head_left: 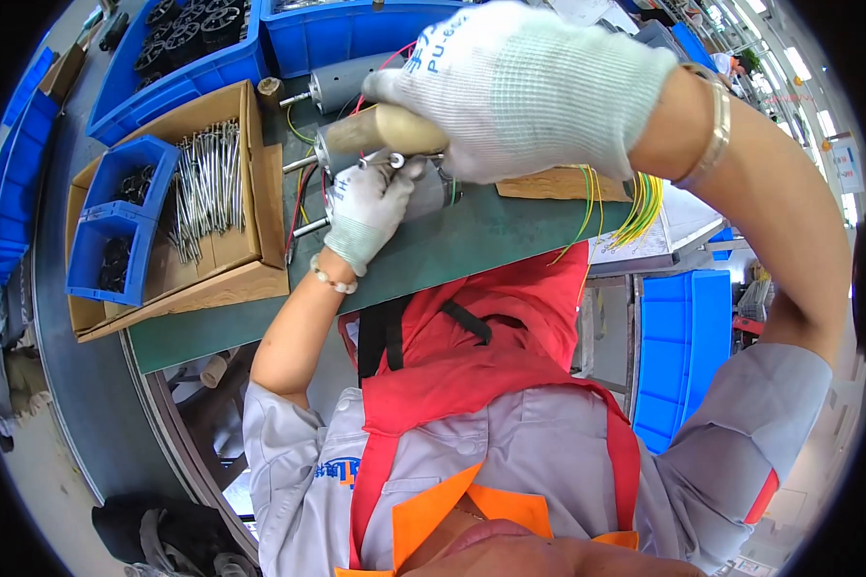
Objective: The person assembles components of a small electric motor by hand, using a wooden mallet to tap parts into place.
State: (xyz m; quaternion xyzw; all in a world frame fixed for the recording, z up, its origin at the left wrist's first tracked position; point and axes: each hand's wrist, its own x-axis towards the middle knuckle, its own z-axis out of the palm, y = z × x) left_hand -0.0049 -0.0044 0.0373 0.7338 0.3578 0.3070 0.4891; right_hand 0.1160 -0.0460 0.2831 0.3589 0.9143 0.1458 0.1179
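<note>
My left hand (368, 213), in a white glove, is closed at the motors, fingertips bent together by a small round silver part (396, 161); what exactly it grips is partly hidden. My right hand (520, 96), also gloved, is curled just above and to the right, very near the camera. A tan rounded piece (409, 130) shows under its fingers; I cannot tell whether it is a handle or a stained fingertip. Grey cylindrical motors (346, 85) with thin shafts lie side by side under both hands. Red, yellow and green wires run among them.
A cardboard box (252, 183) on the left holds long metal rods (207, 183) and two small blue bins (115, 252) of black parts. Blue crates (303, 40) stand behind on the green-topped bench (433, 279). Yellow-green wires (645, 207) hang at the right edge.
</note>
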